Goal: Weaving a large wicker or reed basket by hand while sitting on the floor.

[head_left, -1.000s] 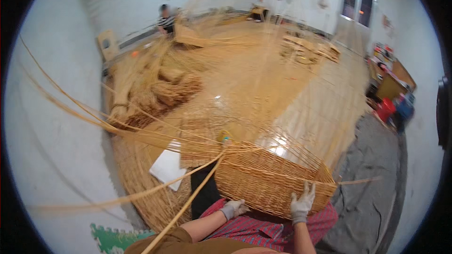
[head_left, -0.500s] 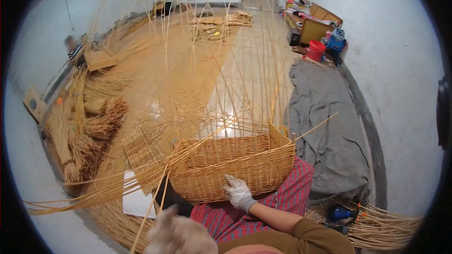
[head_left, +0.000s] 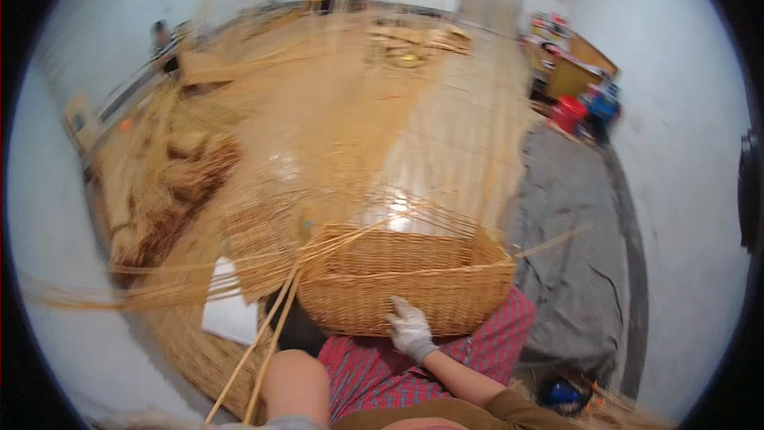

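Note:
A rectangular wicker basket (head_left: 406, 299) rests on my lap, its open top facing up. My right hand (head_left: 411, 332), in a pale work glove, lies against the lower front wall with fingers extended. Long willow rods (head_left: 274, 334) hang from the basket's left corner toward the bottom edge. Others bundle out to the left, and blurred uprights rise from the far rim. Beside the hanging rods, my bare left forearm (head_left: 294, 386) shows at the lower edge. My left hand is mostly cut off and smeared there, so its fingers are hidden.
Left of the basket are a woven panel (head_left: 259, 243), a white sheet (head_left: 227, 306) and bundled rods (head_left: 191, 171). A grey cloth (head_left: 565, 255) covers the floor at right, with a red bucket (head_left: 567, 114) beyond. Another person (head_left: 165, 48) sits far left.
My gloved left hand has dropped down out of the lower edge, leaving the forearm visible. The whole view has shifted. My right hand stays against the basket's front.

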Action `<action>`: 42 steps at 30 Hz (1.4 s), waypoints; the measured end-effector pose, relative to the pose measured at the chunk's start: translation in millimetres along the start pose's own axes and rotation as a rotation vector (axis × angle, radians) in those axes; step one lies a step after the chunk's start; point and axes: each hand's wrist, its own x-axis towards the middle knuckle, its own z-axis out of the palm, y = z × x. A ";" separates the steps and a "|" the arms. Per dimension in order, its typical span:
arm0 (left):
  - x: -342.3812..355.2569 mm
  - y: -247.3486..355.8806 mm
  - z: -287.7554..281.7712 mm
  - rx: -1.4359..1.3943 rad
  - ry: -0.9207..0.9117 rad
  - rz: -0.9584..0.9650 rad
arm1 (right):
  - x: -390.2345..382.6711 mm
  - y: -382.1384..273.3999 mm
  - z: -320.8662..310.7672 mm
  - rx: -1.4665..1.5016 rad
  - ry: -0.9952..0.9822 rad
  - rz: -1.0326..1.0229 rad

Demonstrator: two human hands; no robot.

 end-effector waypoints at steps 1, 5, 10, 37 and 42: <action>-9.3 13.8 -13.0 -0.072 -0.044 -0.206 | -5.4 9.5 -3.5 -0.040 0.028 0.086; -5.5 40.5 -36.7 -0.807 -0.122 -0.585 | -9.6 1.4 1.6 0.112 0.040 -0.016; -91.1 65.1 -91.5 0.206 -0.514 -0.823 | 8.0 13.5 1.4 0.092 0.080 0.028; -184.9 197.6 -368.4 1.236 0.000 -1.441 | 110.1 -220.6 -60.8 0.696 0.066 -0.763; -116.5 152.1 -367.8 0.975 -0.425 -1.931 | 104.6 -219.1 -45.3 0.488 -0.183 -0.992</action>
